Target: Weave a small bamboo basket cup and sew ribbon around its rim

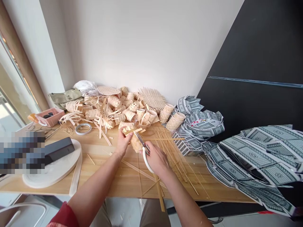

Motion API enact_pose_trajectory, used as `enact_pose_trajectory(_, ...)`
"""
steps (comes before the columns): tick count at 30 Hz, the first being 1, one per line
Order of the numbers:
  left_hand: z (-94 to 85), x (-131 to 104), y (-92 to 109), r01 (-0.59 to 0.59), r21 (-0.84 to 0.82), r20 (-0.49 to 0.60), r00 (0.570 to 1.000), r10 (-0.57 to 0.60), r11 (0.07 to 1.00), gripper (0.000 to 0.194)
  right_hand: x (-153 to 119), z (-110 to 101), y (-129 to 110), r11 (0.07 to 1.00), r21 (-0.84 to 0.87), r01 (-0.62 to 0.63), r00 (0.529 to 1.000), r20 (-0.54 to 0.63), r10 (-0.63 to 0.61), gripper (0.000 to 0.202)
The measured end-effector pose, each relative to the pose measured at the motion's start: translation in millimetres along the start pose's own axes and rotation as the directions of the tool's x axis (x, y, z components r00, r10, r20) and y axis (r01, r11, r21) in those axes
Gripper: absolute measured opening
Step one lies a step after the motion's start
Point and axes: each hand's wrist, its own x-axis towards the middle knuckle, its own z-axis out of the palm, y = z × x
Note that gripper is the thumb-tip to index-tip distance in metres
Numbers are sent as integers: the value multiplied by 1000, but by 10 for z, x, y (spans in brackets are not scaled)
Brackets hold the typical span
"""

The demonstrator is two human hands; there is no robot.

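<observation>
Forearms angle inward, left fingers gripping woven piece, right fingers clasping scissors.

On the surface before you, the woven pieces lie heaped toward the wall, with the bag at the heap's back left. The tray and tape roll sit left of your hands; nearer you on that side, a box lies on the coil. The scissors are in your right hand, the basket in your left. Loose strips spread rightward, and folded-card forms stand at far right.
</observation>
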Motion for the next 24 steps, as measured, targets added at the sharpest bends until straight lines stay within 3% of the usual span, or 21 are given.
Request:
enact_pose_trajectory(17, -3, 7, -54, 0, -37, 42, 999, 2, 999, 55, 152, 101, -44, 999, -39, 29, 993, -117, -33, 23)
enact_pose_trajectory(24, -6, 34, -112, -8, -48, 47, 999, 11, 999, 58, 181, 162, 24, 995, -11, 104, 977, -184, -104, 18)
